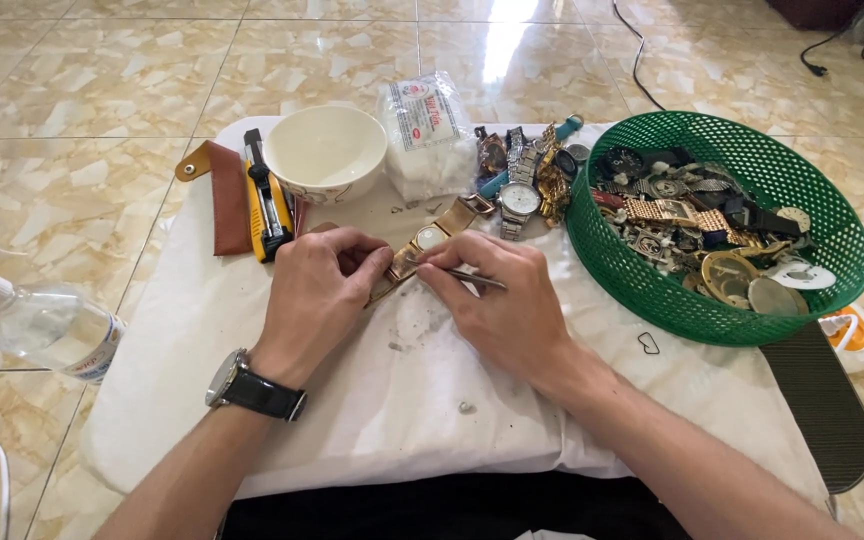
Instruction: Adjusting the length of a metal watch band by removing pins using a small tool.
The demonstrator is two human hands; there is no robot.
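My left hand (320, 285) pinches the lower strap of a gold-coloured wristwatch (430, 238) that lies on the white cloth (392, 400). A dark watch is on that wrist. My right hand (497, 300) holds thin metal tweezers (472, 277), their tip at the watch's case. The watch's other strap runs up and right toward a pile of watches.
A white bowl (326, 152), a yellow and black utility knife (268, 205) and a brown leather sleeve (224, 195) lie at the back left. A cotton bag (424, 135) and several watches (524, 175) sit behind. A green mesh basket (812, 190) of watch parts stands right. A plastic bottle (47, 330) lies left.
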